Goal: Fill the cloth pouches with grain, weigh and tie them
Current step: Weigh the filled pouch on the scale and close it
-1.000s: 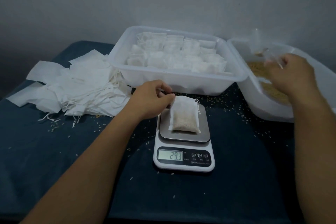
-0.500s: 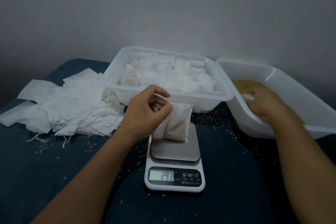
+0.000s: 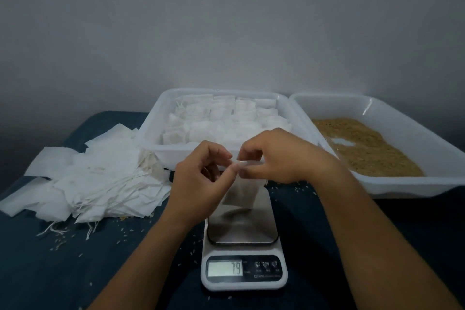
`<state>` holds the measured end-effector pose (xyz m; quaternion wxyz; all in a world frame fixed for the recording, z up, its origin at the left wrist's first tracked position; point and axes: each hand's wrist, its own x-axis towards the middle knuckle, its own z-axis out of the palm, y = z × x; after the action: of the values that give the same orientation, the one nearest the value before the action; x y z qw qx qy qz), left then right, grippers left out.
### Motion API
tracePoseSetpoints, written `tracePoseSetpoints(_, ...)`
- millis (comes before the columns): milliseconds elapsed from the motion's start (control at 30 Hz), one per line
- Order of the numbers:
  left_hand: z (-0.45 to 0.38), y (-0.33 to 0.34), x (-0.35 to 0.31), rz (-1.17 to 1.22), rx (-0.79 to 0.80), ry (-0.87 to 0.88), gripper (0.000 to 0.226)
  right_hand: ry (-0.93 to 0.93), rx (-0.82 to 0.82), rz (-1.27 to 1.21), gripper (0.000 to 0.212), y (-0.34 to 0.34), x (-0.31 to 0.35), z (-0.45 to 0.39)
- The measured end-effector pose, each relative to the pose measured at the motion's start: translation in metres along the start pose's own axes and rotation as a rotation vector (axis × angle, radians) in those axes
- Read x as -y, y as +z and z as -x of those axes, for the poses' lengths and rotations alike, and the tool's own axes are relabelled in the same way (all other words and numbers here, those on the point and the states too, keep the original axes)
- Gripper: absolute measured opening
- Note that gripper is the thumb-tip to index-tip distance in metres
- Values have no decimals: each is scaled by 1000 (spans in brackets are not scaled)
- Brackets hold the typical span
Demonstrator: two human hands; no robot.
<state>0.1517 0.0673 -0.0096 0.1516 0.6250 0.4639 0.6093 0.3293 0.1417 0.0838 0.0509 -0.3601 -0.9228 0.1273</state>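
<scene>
A small white cloth pouch (image 3: 240,194) hangs just above the steel platform of the kitchen scale (image 3: 242,231). My left hand (image 3: 198,181) and my right hand (image 3: 274,156) both pinch its top edge between fingertips. The lower part of the pouch droops toward the platform; whether it touches is unclear. The scale's display (image 3: 225,268) reads 79. A white tub (image 3: 402,184) at the right holds brown grain (image 3: 367,146).
A white tub (image 3: 153,133) behind my hands is packed with several filled pouches. A loose heap of empty pouches with strings (image 3: 85,178) lies at the left on the dark blue cloth (image 3: 63,272). Spilled grains dot the cloth around the scale.
My right hand left the grain tub and came over to the pouch top. My left hand has lifted the pouch higher off the scale. The reading dropped from 29.3 to 79.
</scene>
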Motion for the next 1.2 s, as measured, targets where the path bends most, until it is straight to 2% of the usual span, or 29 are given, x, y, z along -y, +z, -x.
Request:
tracePoseSetpoints(67,-1,0,2,-38,-22,-55,22,7,-55,-106,9,-3,-4,-1)
tracePoseSetpoints(133,-2,0,5,3,-34,-146,39,13,-129,-196,9,-9,-11,-1)
tracePoseSetpoints(233,-2,8,7,328,34,-343,64,3,-288,-368,13,-17,-23,1)
tracePoseSetpoints(300,-5,21,3,586,76,-505,71,-20,-389,-513,15,-21,-29,0)
tracePoseSetpoints(367,-10,38,-5,807,118,-625,64,-33,-474,-628,11,-25,-35,0)
tracePoseSetpoints(433,-20,56,-12,860,149,-658,50,-31,-534,-703,6,-29,-43,1)
tracePoseSetpoints(633,-64,93,-23,884,220,-622,18,55,-687,-911,3,-37,-82,20)
tracePoseSetpoints(867,-107,126,-37,869,278,-712,22,203,-753,-991,10,-34,-134,36)
tracePoseSetpoints(1000,-118,141,-34,708,284,-648,19,254,-761,-963,5,-26,-152,39)
tracePoseSetpoints(1200,-125,160,-28,581,274,-616,26,310,-828,-928,8,-22,-165,37)
